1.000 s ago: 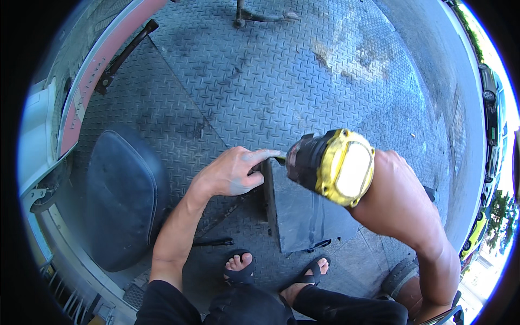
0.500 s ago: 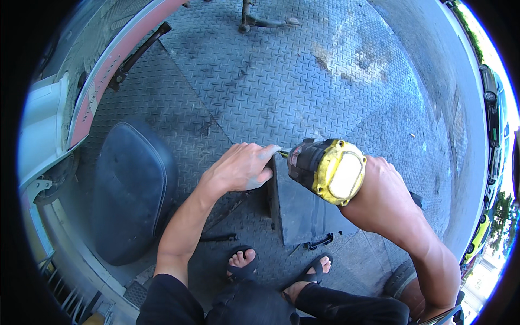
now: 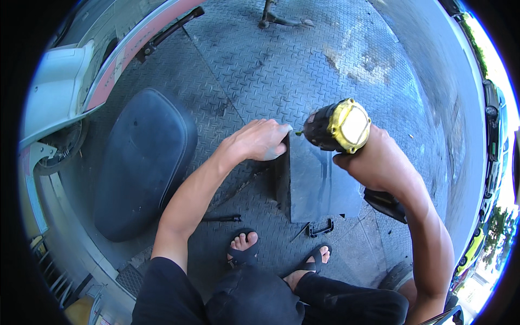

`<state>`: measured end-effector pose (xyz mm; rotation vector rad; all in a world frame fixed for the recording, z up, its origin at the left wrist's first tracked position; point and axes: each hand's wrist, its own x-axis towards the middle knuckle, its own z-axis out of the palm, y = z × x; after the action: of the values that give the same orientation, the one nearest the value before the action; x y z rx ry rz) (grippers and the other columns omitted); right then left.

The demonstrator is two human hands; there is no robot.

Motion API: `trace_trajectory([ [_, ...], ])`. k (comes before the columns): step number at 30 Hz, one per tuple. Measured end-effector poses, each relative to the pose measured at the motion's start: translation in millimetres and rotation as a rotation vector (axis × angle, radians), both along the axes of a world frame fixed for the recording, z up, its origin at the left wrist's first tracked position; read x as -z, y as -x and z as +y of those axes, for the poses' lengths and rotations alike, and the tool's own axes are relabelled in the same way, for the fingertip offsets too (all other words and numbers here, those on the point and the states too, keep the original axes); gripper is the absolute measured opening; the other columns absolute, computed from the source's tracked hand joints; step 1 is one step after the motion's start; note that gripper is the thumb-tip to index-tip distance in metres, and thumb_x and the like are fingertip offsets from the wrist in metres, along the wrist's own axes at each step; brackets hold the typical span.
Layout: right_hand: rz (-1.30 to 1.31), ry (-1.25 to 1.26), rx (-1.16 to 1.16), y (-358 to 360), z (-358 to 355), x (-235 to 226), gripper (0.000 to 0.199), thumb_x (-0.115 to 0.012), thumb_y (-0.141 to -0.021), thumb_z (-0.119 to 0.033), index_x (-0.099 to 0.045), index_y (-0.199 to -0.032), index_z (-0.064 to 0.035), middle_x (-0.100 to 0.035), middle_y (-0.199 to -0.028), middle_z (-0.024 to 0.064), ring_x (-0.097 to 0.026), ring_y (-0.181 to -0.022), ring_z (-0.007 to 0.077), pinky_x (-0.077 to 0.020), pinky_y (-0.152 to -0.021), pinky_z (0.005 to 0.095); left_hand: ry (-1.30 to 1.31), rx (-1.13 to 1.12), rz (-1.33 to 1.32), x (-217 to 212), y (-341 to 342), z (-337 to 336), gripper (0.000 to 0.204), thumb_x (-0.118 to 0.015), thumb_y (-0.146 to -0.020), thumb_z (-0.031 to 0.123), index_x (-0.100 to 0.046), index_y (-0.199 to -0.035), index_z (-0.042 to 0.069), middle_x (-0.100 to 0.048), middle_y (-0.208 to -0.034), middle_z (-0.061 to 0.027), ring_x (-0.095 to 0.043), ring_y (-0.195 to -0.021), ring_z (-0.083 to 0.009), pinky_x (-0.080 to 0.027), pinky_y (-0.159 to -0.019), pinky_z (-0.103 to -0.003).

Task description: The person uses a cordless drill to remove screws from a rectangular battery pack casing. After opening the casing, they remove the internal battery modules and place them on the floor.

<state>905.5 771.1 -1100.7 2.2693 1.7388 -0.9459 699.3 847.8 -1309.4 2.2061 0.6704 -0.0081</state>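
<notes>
A dark grey box sits on the metal floor in front of my feet. At its far left corner my left hand is closed, thumb and curled fingers against the edge; my fingertips look smudged grey. My right hand grips a yellow and black cordless drill above the far side of the box. The drill points left, its bit close to the box's far left corner and my left index fingertip. Whether the bit touches anything is unclear. The drill's dark base shows below my right wrist.
Left of the box lies a black scooter seat. Beyond it stands a pale blue and pink vehicle body. A black handle-like part and a dark rod lie near my sandalled feet. A metal stand is at the far edge.
The whole view has shifted. The drill has turned, and its bit sits slightly farther from my left fingertip; its base now shows. My left hand stays at the box corner.
</notes>
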Motion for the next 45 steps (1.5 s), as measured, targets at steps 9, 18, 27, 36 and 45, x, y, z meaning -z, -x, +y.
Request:
trace_trajectory([
  [9, -0.101, 0.058, -0.078, 12, 16, -1, 0.029, -0.072, -0.085, -0.014, -0.078, -0.102, 0.0084, -0.077, -0.101, 0.0343, -0.075, -0.103, 0.0516, -0.0621, -0.092, 0.0537, -0.027, 0.084, -0.02, 5, 2, 9, 0.026, -0.068, -0.089, 0.016, -0.067, -0.102, -0.007, -0.072, -0.089, -0.0298, -0.073, -0.092, -0.0498, -0.058, -0.08, -0.059],
  [18, -0.055, 0.126, -0.043, -8, 19, -5, 0.028, -0.074, -0.087, -0.017, -0.076, -0.097, 0.0086, -0.076, -0.099, 0.034, -0.075, -0.101, 0.0505, -0.0627, -0.091, 0.0536, 0.867, -0.3, -0.184, -5, 17, 27, 0.038, -0.05, -0.101, 0.009, -0.073, -0.127, -0.004, -0.063, -0.082, -0.0006, -0.054, -0.066, -0.0101, -0.047, -0.059, -0.03],
  [27, -0.022, 0.203, -0.226, -52, 68, 1, 0.027, -0.079, -0.092, -0.023, -0.078, -0.096, 0.0036, -0.078, -0.094, 0.0277, -0.076, -0.096, 0.0467, -0.0625, -0.086, 0.0517, 0.393, -0.284, -0.104, 10, 10, -12, 0.053, -0.062, -0.09, 0.005, -0.069, -0.142, -0.006, -0.066, -0.085, -0.0163, -0.065, -0.074, -0.021, -0.055, -0.073, -0.038],
  [36, 0.053, 0.279, -0.193, -63, 82, 1, 0.018, -0.074, -0.083, -0.01, -0.077, -0.086, 0.0073, -0.075, -0.081, 0.0279, -0.077, -0.084, 0.0455, -0.0633, -0.082, 0.0492, 0.222, -0.219, -0.138, 5, -2, -17, 0.055, -0.067, -0.085, 0.002, -0.068, -0.139, -0.004, -0.072, -0.113, -0.0235, -0.071, -0.097, -0.0443, -0.058, -0.087, -0.049],
  [45, -0.008, 0.232, -0.296, -54, 65, -2, 0.016, -0.074, -0.084, -0.009, -0.075, -0.085, 0.0063, -0.076, -0.081, 0.0266, -0.078, -0.082, 0.0441, -0.0633, -0.079, 0.0495, 0.39, -0.258, -0.255, 11, 1, -19, 0.056, -0.066, -0.086, 0.0, -0.067, -0.142, -0.004, -0.075, -0.118, -0.0225, -0.073, -0.105, -0.0445, -0.059, -0.091, -0.047],
])
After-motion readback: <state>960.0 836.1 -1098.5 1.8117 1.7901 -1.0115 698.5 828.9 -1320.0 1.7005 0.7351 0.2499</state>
